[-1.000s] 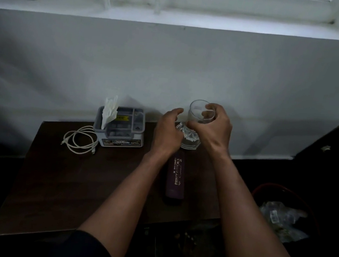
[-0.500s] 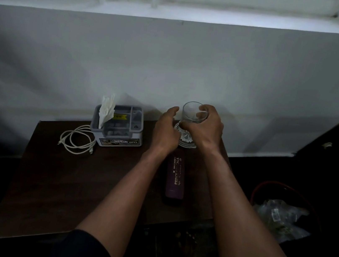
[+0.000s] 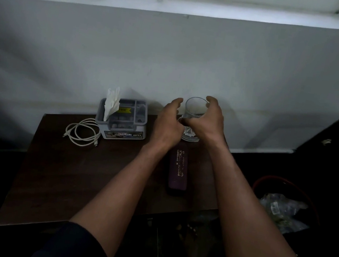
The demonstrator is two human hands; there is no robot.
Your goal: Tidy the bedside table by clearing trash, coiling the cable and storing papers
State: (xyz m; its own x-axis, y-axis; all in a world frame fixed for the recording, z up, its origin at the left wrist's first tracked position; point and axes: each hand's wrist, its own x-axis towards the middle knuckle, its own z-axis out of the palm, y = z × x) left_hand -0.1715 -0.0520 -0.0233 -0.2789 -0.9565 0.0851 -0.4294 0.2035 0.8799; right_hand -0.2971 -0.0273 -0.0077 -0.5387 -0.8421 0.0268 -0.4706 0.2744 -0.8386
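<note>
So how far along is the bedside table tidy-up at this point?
Mostly done: the white cable lies coiled beside the grey organiser box, and crumpled plastic fills the red-rimmed bin. In hand: both hands, left hand and right hand, are around the clear drinking glass. Left: perhaps the purple case; no loose papers show.

Both hands around a clear glass (image 3: pixel 192 118) on dark bedside table (image 3: pixel 65 170), coiled white cable (image 3: pixel 82 131) left

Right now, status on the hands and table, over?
Both hands, left hand and right hand, cupped around the glass; grip unclear. Cable coiled beside the organizer box. Purple case flat between the forearms.
</note>
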